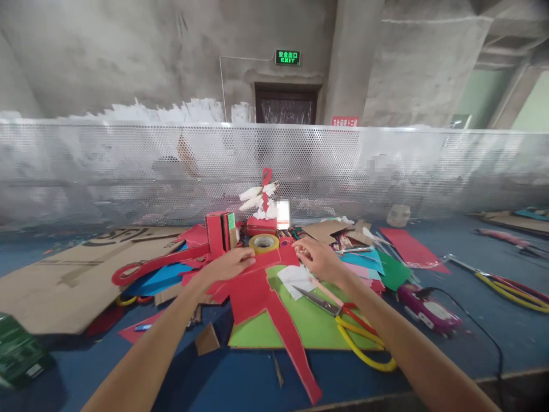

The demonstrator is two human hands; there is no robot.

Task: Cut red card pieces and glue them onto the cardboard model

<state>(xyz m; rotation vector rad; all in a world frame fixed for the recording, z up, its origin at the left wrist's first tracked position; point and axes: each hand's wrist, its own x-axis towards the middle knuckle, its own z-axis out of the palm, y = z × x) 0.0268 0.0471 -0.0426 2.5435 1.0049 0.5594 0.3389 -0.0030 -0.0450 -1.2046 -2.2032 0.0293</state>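
A red cut-out paper shape (pixel 257 297) lies over a green sheet (pixel 309 326) on the blue table. My left hand (pixel 229 264) rests flat on its upper left part, fingers stretched out. My right hand (pixel 319 258) touches its upper right edge, fingers curled in a pinch on the red paper. A roll of yellow tape (pixel 263 243) sits just beyond both hands. Scissors with yellow and red handles (pixel 347 323) lie on the green sheet under my right forearm, beside a white paper scrap (pixel 294 279).
Brown cardboard (pixel 64 280) covers the left of the table. Red, blue and green paper pieces (pixel 386 266) are scattered around. A purple glue gun (pixel 429 312) with a black cable lies at right, more scissors (pixel 510 286) farther right. A perforated metal screen (pixel 128 166) backs the table.
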